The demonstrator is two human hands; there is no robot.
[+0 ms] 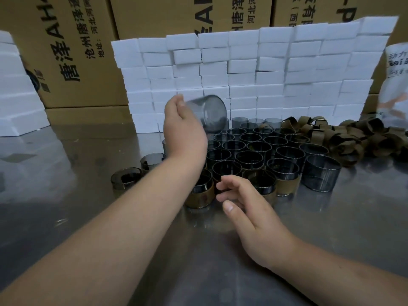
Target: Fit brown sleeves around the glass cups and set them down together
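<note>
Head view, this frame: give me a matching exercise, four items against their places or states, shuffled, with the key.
Items:
1. left hand
2. right hand
3. brown sleeves pile
4. white foam blocks

States:
A. stacked as a wall behind the cups
B. open and empty, low over the metal table
C. loose heap at the right of the bare cups
D. raised, holding a tilted grey glass cup

Pairs: 1-D, 2-B, 3-C, 4-A

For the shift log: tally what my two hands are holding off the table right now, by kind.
glass cup: 1, in the left hand
brown sleeves: 0, the right hand is empty
Total: 1
</note>
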